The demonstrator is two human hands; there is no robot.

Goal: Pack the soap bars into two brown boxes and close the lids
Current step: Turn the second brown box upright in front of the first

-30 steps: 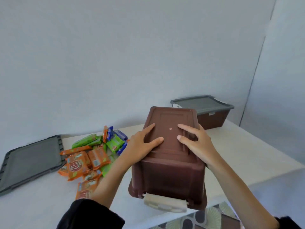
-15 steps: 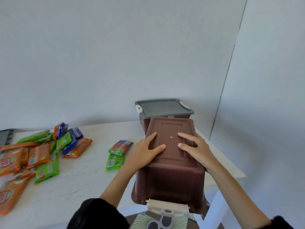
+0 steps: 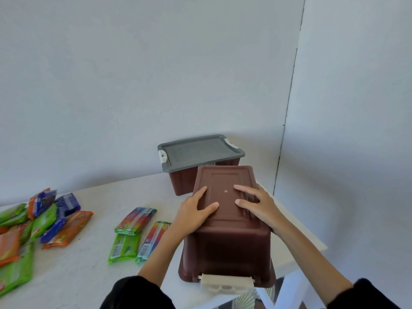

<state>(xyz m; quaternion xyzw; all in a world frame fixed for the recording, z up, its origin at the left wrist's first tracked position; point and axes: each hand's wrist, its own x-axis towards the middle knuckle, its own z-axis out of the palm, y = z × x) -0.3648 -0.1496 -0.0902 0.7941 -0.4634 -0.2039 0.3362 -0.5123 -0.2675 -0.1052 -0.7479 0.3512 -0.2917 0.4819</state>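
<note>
Brown plastic fills the near middle of the head view: an upturned brown box (image 3: 225, 230) with its flat base facing up and a cream latch (image 3: 227, 285) at its near lower edge, hanging out past the near edge of the white table (image 3: 93, 259). The left hand (image 3: 194, 214) lies flat on the left part of that base, fingers spread and thumb pointing right; the right hand (image 3: 256, 207) lies flat on the right part, fingers spread over the edge, so both press the box rather than clasp it. Just beyond it, at the far right corner of the table, stands a second brown box (image 3: 185, 181) closed under a grey lid (image 3: 198, 151) with pale clips. Left of the upturned box, three wrapped soap bars (image 3: 134, 220) lie loose on the table, one rainbow-coloured and one green among them. Further left a heap of orange, green and blue soap bars (image 3: 44, 217) runs off the frame. Black sleeves cover both forearms at the near edge.
</note>
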